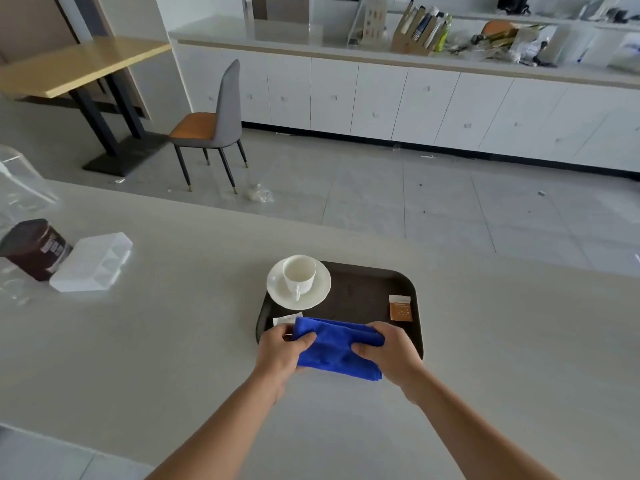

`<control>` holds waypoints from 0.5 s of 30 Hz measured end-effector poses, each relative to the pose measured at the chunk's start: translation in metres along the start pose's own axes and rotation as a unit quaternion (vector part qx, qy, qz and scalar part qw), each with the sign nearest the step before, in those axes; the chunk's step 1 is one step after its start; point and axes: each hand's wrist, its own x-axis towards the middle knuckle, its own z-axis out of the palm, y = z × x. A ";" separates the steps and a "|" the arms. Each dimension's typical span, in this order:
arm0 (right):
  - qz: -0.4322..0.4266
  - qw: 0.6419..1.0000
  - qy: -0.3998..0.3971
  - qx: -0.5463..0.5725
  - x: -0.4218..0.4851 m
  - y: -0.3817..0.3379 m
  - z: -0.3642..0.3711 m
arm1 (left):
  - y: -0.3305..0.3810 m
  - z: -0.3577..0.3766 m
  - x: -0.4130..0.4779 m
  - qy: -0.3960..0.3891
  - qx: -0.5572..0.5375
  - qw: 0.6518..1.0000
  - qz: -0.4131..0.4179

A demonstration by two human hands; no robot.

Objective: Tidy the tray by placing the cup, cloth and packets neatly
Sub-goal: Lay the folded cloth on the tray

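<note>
A dark tray point(363, 289) lies on the pale counter. A white cup point(299, 274) stands on a white saucer point(320, 289) at the tray's far left corner. A folded blue cloth point(334, 346) sits over the tray's near edge. My left hand point(282, 349) grips its left end, thumb on top. My right hand point(391, 351) grips its right end. A white packet point(285, 319) lies just behind the cloth on the left, partly hidden. An orange and white packet point(400, 308) lies near the tray's right edge.
A dark brown jar point(34, 247) and a clear plastic box point(91, 261) stand on the counter at far left, with clear plastic wrap point(20, 188) behind them. The counter's far edge runs just behind the tray. A chair point(214, 126) stands on the floor beyond.
</note>
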 end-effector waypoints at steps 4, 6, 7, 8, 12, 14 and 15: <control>0.018 1.000 -0.020 0.009 0.016 -0.009 0.023 | -0.003 -0.018 0.011 0.030 -0.041 0.998 -0.020; 0.031 0.999 -0.036 0.017 0.025 -0.010 0.029 | -0.006 -0.027 0.015 0.037 -0.072 0.996 -0.039; 0.035 0.998 -0.045 0.020 0.030 -0.011 0.032 | -0.009 -0.031 0.017 0.029 -0.092 0.994 -0.049; 0.038 0.997 -0.054 0.026 0.035 -0.010 0.035 | -0.011 -0.035 0.018 0.017 -0.112 0.992 -0.059; 0.035 0.995 -0.081 0.039 0.050 -0.006 0.043 | -0.017 -0.043 0.022 0.018 -0.134 0.989 -0.064; 0.023 0.995 -0.079 0.053 0.053 -0.008 0.043 | -0.015 -0.048 0.024 0.047 -0.122 0.990 -0.047; 0.027 0.995 -0.068 0.068 0.054 -0.007 0.042 | -0.013 -0.052 0.025 0.060 -0.121 0.990 -0.039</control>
